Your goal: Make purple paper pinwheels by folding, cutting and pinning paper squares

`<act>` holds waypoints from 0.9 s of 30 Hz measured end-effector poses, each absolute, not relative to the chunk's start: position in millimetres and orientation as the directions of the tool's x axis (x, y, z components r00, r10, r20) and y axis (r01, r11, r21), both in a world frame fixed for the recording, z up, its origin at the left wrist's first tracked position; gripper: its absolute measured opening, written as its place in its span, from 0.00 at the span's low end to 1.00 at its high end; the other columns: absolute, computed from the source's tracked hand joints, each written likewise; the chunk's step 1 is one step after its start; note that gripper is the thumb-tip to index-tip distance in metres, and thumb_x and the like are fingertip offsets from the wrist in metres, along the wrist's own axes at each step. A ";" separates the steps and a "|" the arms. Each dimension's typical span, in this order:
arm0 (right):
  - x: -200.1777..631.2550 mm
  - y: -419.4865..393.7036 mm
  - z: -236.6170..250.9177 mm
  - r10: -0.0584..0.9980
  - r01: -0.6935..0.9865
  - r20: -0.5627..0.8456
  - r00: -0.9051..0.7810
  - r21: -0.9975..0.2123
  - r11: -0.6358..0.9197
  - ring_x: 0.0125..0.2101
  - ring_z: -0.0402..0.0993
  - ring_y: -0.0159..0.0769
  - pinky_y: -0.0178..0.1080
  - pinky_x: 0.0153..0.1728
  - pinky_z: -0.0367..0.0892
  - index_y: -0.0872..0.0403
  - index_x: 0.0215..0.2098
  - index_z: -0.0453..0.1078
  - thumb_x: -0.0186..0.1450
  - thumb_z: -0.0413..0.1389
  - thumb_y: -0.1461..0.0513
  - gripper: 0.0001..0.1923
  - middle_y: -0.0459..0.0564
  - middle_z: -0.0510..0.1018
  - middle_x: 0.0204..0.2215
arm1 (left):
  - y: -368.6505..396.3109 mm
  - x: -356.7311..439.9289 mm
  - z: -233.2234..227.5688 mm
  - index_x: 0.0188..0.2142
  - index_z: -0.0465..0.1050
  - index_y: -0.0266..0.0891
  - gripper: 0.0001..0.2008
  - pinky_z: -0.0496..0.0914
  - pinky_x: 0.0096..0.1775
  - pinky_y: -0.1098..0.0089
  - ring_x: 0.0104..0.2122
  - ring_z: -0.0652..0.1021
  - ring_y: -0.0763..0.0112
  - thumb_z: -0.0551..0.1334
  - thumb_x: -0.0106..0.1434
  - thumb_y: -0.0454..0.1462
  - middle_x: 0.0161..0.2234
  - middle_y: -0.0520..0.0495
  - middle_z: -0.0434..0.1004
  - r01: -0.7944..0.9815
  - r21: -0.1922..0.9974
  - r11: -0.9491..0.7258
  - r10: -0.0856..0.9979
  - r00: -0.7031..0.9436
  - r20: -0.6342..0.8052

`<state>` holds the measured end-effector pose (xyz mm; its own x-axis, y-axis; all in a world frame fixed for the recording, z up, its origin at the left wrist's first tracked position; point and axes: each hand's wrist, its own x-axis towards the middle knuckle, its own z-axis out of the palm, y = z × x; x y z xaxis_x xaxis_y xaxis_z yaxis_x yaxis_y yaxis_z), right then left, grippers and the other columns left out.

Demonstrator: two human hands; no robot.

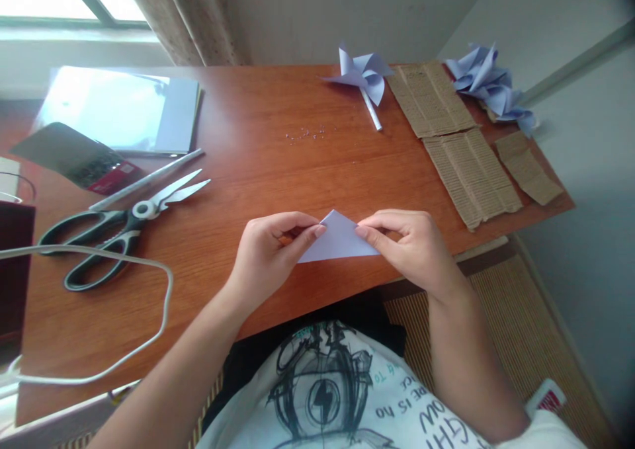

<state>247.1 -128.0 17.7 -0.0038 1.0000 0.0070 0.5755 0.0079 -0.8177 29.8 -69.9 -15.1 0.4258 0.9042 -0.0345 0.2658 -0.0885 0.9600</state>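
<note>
A pale lilac sheet of paper (338, 239), folded into a triangle, is held over the table near its front edge, its peak pointing away from me. My left hand (272, 247) pinches the left sloping side between thumb and forefinger. On the opposite slope, my right hand (404, 244) has a matching pinch. The long straight side of the paper faces me, and its two lower corners are partly covered by my hands.
Scissors (143, 209) lie spread at left beside a rolled paper stick (149, 179), under a white cable (166, 303). A paper pinwheel (364, 75) lies at the back. Corrugated cardboard (471, 178) and more folded pinwheels (483, 75) occupy the right end of the wooden table (258, 158).
</note>
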 end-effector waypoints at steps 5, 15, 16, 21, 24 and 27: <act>249.4 -128.5 18.1 0.999 0.617 -0.032 -0.017 -0.787 -0.015 0.28 0.78 0.36 0.35 0.27 0.66 0.53 0.29 0.79 0.68 0.60 0.58 0.12 0.47 0.84 0.28 | -69.3 28.3 -17.1 0.34 0.83 0.38 0.11 0.69 0.26 0.75 0.26 0.77 0.70 0.67 0.63 0.44 0.28 0.48 0.82 0.275 0.958 -0.075 0.913 0.405 -0.045; 254.7 -131.1 16.4 0.996 0.631 -0.070 -0.047 -0.775 -0.025 0.26 0.75 0.33 0.35 0.27 0.63 0.53 0.28 0.76 0.69 0.59 0.57 0.13 0.45 0.81 0.26 | -69.3 30.1 -17.0 0.34 0.83 0.37 0.10 0.66 0.25 0.76 0.26 0.76 0.72 0.68 0.63 0.43 0.28 0.48 0.81 0.276 0.959 -0.061 0.917 0.394 -0.055; 255.5 -131.4 15.9 0.996 0.625 -0.074 -0.044 -0.780 -0.030 0.26 0.74 0.33 0.35 0.27 0.62 0.53 0.28 0.76 0.69 0.58 0.57 0.13 0.45 0.80 0.25 | -69.2 30.0 -16.9 0.34 0.82 0.37 0.11 0.65 0.25 0.76 0.26 0.75 0.72 0.68 0.63 0.43 0.27 0.48 0.81 0.267 0.962 -0.053 0.915 0.398 -0.060; 263.9 -133.3 12.9 0.997 0.586 -0.049 0.052 -0.807 -0.070 0.23 0.70 0.31 0.34 0.25 0.61 0.53 0.30 0.78 0.69 0.59 0.56 0.12 0.44 0.77 0.23 | -66.2 27.8 -10.5 0.31 0.80 0.35 0.16 0.63 0.25 0.75 0.24 0.72 0.74 0.66 0.64 0.46 0.25 0.49 0.77 0.198 0.980 0.032 0.907 0.406 -0.112; 269.0 -135.1 11.1 0.993 0.568 -0.028 0.115 -0.818 -0.089 0.22 0.68 0.30 0.34 0.23 0.59 0.53 0.32 0.79 0.68 0.60 0.56 0.11 0.43 0.76 0.22 | -64.4 26.6 -5.6 0.31 0.80 0.34 0.18 0.65 0.28 0.75 0.26 0.73 0.73 0.63 0.67 0.47 0.26 0.49 0.77 0.145 0.988 0.058 0.900 0.420 -0.114; 270.8 -136.6 8.8 0.988 0.559 -0.038 0.149 -0.821 -0.116 0.22 0.67 0.30 0.34 0.22 0.57 0.53 0.32 0.79 0.68 0.60 0.55 0.12 0.43 0.75 0.22 | -64.5 27.1 -5.7 0.33 0.80 0.35 0.15 0.67 0.30 0.75 0.28 0.75 0.73 0.65 0.65 0.46 0.28 0.49 0.79 0.103 0.991 0.082 0.878 0.464 -0.121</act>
<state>270.8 -136.6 8.8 0.1494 0.9881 -0.0377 0.5593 -0.1159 -0.8208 27.1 -64.5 -5.7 0.4638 0.8777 -0.1209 0.1033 0.0820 0.9913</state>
